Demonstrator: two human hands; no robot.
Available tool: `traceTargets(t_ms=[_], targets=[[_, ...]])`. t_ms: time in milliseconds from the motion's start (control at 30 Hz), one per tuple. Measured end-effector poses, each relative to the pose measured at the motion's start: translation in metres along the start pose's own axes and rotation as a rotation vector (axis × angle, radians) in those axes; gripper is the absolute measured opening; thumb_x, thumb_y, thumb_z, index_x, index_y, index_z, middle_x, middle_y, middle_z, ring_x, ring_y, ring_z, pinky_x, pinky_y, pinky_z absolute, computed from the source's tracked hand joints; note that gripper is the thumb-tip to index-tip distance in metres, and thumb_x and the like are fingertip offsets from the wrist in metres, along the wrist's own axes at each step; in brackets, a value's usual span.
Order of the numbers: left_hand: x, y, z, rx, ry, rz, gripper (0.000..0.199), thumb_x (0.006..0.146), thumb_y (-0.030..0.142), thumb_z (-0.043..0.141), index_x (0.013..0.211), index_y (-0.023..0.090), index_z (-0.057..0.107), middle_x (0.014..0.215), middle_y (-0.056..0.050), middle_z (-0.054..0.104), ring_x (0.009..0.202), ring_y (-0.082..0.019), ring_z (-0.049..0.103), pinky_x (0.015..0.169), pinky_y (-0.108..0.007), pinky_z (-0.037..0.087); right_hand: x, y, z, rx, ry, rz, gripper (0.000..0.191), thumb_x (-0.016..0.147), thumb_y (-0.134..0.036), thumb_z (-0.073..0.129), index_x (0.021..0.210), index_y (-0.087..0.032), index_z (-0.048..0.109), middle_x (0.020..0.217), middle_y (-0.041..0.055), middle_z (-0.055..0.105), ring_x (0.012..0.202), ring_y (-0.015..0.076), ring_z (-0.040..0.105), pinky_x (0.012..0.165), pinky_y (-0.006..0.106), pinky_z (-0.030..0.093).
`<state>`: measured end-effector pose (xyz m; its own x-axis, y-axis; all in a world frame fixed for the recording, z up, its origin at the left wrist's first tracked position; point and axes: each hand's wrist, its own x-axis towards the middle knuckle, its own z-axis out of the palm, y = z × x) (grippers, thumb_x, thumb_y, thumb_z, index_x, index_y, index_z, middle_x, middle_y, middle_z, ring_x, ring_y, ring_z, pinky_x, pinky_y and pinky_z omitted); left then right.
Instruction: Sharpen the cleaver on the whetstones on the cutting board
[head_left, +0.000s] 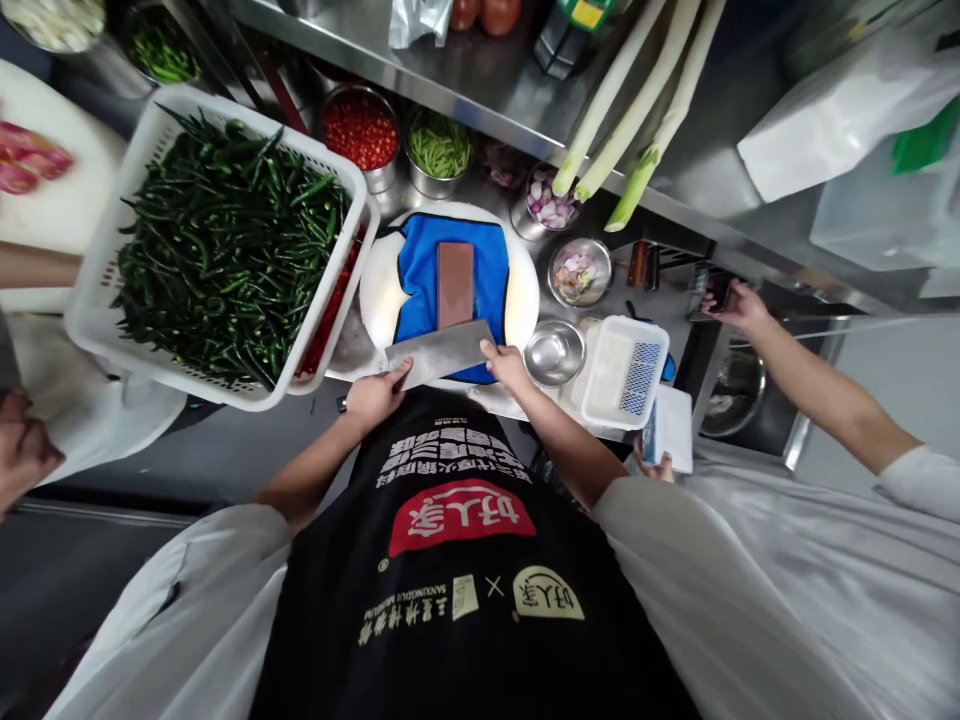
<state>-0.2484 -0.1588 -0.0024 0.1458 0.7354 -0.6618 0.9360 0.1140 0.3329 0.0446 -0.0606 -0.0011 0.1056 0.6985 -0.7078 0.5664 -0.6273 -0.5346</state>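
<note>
A broad cleaver [442, 355] lies crosswise between my two hands, its blade over the near end of a brown whetstone [455, 280]. The stone rests on a blue cloth [416, 255] spread over a round white cutting board [379, 290]. My left hand [377, 397] is closed at the handle end, thumb on the blade; the handle is mostly hidden by it. With thumb and fingers, my right hand [506, 365] pinches the blade's other end.
Left stands a white basket [105, 335] heaped with green chilies. Steel bowls of chopped red chili [360, 130], green slices [439, 148] and shallots [551, 197] line the back. Leeks [622, 90] overhang the shelf. Right are an empty steel bowl [555, 352], a white basket [611, 375] and a co-worker's arm [825, 380].
</note>
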Motion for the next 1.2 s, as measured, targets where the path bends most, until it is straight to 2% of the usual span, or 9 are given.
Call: traceTargets(t_ms=[133, 233, 400, 467, 567, 700, 800, 900, 1200], targets=[[0.036, -0.002, -0.042, -0.203, 0.192, 0.025, 0.061, 0.098, 0.047, 0.060, 0.157, 0.032, 0.057, 0.104, -0.007, 0.080, 0.094, -0.029, 0.076, 0.087, -0.037, 0.054, 0.008, -0.053, -0.019, 0.125, -0.023, -0.177, 0.074, 0.093, -0.090, 0.038, 0.066, -0.022, 0.052, 0.049, 0.0007, 0.049, 0.043, 0.0129, 0.045, 0.046, 0.025, 0.035], [0.058, 0.016, -0.058, -0.672, 0.175, 0.089, 0.041, 0.100, 0.047, 0.052, 0.123, 0.020, 0.072, 0.077, -0.003, 0.073, 0.068, -0.021, 0.070, 0.072, -0.031, 0.052, -0.019, -0.067, -0.020, 0.031, -0.050, -0.349, 0.072, 0.095, -0.086, 0.040, 0.070, -0.021, 0.056, 0.058, 0.0020, 0.058, 0.051, 0.0140, 0.054, 0.055, 0.025, 0.042], [0.074, 0.086, -0.029, -1.589, 0.130, 0.101, 0.032, 0.088, 0.048, 0.068, 0.090, 0.018, 0.060, 0.074, -0.003, 0.070, 0.069, -0.016, 0.066, 0.076, -0.029, 0.053, -0.072, -0.037, 0.009, -0.389, -0.018, -0.408, 0.048, 0.088, -0.060, 0.076, 0.115, -0.020, 0.067, 0.097, 0.0050, 0.077, 0.088, 0.0227, 0.073, 0.081, 0.032, 0.053], [0.079, 0.114, -0.013, -1.813, 0.139, 0.047, 0.035, 0.080, 0.045, 0.079, 0.096, 0.018, 0.063, 0.086, -0.003, 0.074, 0.082, -0.016, 0.070, 0.088, -0.030, 0.054, -0.074, -0.030, 0.018, -0.472, 0.006, -0.389, 0.071, 0.088, -0.044, 0.079, 0.148, -0.018, 0.052, 0.123, 0.0107, 0.075, 0.106, 0.0260, 0.074, 0.090, 0.035, 0.055], [0.087, 0.137, 0.004, -1.928, 0.061, 0.031, 0.044, 0.075, 0.040, 0.085, 0.109, 0.018, 0.069, 0.106, -0.005, 0.077, 0.101, -0.017, 0.072, 0.100, -0.032, 0.051, -0.059, -0.023, 0.020, -0.587, 0.065, -0.342, 0.077, 0.096, -0.026, 0.064, 0.165, -0.013, 0.031, 0.139, 0.0156, 0.069, 0.116, 0.0273, 0.072, 0.097, 0.036, 0.054], [0.086, 0.121, 0.006, -1.416, -0.118, 0.085, 0.033, 0.090, 0.043, 0.070, 0.108, 0.017, 0.074, 0.111, -0.012, 0.077, 0.098, -0.023, 0.074, 0.093, -0.038, 0.056, -0.036, 0.000, 0.008, -0.773, 0.108, -0.379, 0.067, 0.103, -0.026, 0.050, 0.168, -0.019, 0.034, 0.147, 0.0136, 0.065, 0.116, 0.0269, 0.071, 0.093, 0.035, 0.055], [0.082, 0.088, -0.007, -0.744, 0.179, 0.223, 0.030, 0.098, 0.039, 0.058, 0.105, 0.018, 0.079, 0.114, -0.013, 0.077, 0.108, -0.027, 0.072, 0.103, -0.044, 0.054, -0.024, 0.029, -0.004, -0.925, 0.071, -0.405, 0.067, 0.105, -0.032, 0.048, 0.170, -0.025, 0.034, 0.142, 0.0123, 0.067, 0.113, 0.0268, 0.071, 0.089, 0.035, 0.055], [0.083, 0.057, -0.018, -0.269, 0.466, 0.361, 0.041, 0.101, 0.036, 0.054, 0.130, 0.017, 0.075, 0.142, -0.014, 0.067, 0.141, -0.030, 0.056, 0.125, -0.048, 0.039, -0.015, 0.053, -0.013, -1.007, 0.028, -0.432, 0.069, 0.105, -0.033, 0.047, 0.171, -0.025, 0.033, 0.139, 0.0117, 0.068, 0.116, 0.0274, 0.069, 0.089, 0.035, 0.055], [0.137, 0.032, -0.026, 0.068, 0.356, 0.394, 0.078, 0.104, 0.053, 0.045, 0.167, 0.008, 0.038, 0.177, -0.016, 0.021, 0.167, -0.033, 0.013, 0.137, -0.054, 0.008, 0.034, 0.016, -0.020, -1.099, 0.078, -0.456, 0.071, 0.105, -0.028, 0.043, 0.173, -0.020, 0.027, 0.140, 0.0197, 0.065, 0.114, 0.0301, 0.068, 0.092, 0.039, 0.054]])
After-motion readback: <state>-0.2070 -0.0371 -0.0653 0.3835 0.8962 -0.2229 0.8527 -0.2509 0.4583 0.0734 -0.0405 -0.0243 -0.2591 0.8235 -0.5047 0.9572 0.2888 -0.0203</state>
